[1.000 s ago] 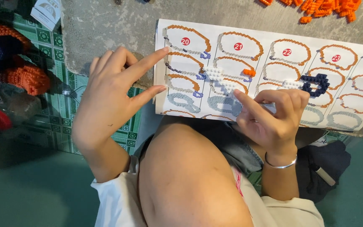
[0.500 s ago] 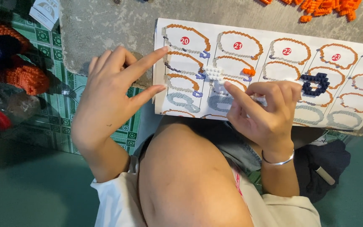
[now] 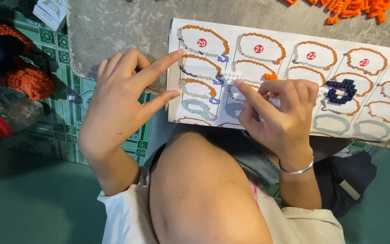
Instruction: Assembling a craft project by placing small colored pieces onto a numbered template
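knee (image 3: 204,194) nearest, bare and raised. beyond it the right hand (image 3: 280,117) pinches small white beads (image 3: 231,77), its grip narrow, on a white pattern sheet (image 3: 294,45) of bead-ring outlines. left hand (image 3: 123,99) is spread wide, two fingertips (image 3: 177,54) pressing the sheet's left edge. farthest, loose orange beads (image 3: 353,9) lie on concrete floor (image 3: 113,27).

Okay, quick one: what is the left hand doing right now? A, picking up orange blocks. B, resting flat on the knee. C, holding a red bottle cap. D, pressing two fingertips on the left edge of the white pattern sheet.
D: the left hand stretches its index and middle fingertips onto the left edge of the white pattern sheet, while the right hand works on the white block piece.
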